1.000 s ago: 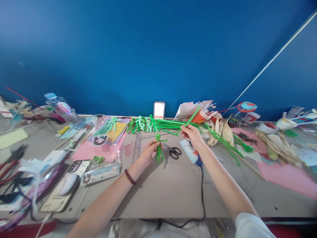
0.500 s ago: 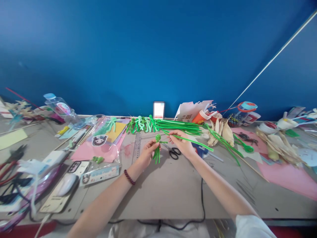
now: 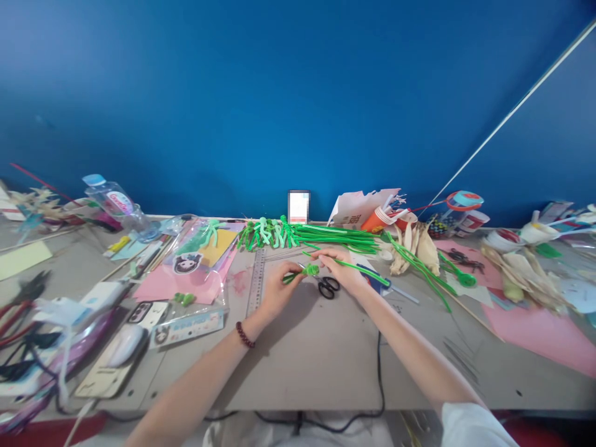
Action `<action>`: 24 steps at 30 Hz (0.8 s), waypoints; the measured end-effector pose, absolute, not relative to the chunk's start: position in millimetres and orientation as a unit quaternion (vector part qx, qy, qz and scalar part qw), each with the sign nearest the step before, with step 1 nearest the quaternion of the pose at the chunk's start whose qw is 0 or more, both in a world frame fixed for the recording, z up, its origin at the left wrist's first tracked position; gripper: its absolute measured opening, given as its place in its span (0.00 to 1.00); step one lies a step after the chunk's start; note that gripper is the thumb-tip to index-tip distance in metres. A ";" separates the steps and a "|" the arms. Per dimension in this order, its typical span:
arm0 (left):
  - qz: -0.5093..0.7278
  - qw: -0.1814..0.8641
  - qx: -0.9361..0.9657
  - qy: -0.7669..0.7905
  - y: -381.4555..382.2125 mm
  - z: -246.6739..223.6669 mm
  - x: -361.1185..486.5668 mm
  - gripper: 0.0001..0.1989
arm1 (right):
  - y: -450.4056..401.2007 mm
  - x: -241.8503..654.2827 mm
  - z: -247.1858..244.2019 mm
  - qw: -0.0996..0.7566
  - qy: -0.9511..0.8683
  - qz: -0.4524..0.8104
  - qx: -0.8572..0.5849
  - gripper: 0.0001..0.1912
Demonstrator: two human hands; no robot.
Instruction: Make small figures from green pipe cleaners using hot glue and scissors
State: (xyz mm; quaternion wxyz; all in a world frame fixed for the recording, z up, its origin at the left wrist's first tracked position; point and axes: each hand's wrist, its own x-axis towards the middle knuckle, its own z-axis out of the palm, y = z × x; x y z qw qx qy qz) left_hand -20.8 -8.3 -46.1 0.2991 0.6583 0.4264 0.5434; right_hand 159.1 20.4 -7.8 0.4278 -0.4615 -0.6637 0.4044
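My left hand (image 3: 280, 285) is closed round the legs of a small green pipe-cleaner figure. The figure's coiled head (image 3: 311, 270) points right, toward my other hand. Between the fingertips of my right hand (image 3: 336, 264) are loose green pipe cleaners (image 3: 367, 271), slanting down to the right past the wrist. Black-handled scissors (image 3: 328, 287) lie on the table just below and between both hands. Behind them rest a row of finished-looking green pipe-cleaner figures (image 3: 267, 233) and a bundle of straight green pipe cleaners (image 3: 339, 236).
A metal ruler (image 3: 256, 282) lies left of my left hand. Further left are pink paper (image 3: 177, 292), a phone with a white mouse (image 3: 121, 347) and a bottle (image 3: 116, 202). A lit phone (image 3: 298, 207) leans on the blue wall. Corn husks (image 3: 426, 248) and orange cups (image 3: 375, 218) stand right.
My left hand has turned the figure from upright to lying sideways, head to the right. The pipe cleaners in my right hand have shifted slightly left.
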 end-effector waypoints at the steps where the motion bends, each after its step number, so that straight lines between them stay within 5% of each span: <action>1: 0.539 0.253 0.683 0.423 -9.3 -45.3 -22.0 0.05 | 20.8 159.4 -7.5 0.414 -0.668 0.414 -0.459 0.11; 5: 0.538 0.156 0.716 0.416 -12.2 -44.7 -24.3 0.03 | 23.5 160.6 -10.5 0.398 -0.685 0.407 -0.455 0.13; 14: 0.589 0.312 0.602 0.440 -15.9 -45.6 -20.8 0.14 | 23.9 166.1 -12.1 0.420 -0.763 0.289 -0.398 0.11; 19: 0.577 0.272 0.627 0.448 -13.2 -48.1 -23.8 0.16 | 28.1 170.2 -12.1 0.414 -0.807 0.216 -0.360 0.11; 24: 0.551 0.222 0.673 0.440 -11.8 -49.9 -25.1 0.08 | 28.3 173.1 -12.8 0.373 -0.841 0.169 -0.354 0.13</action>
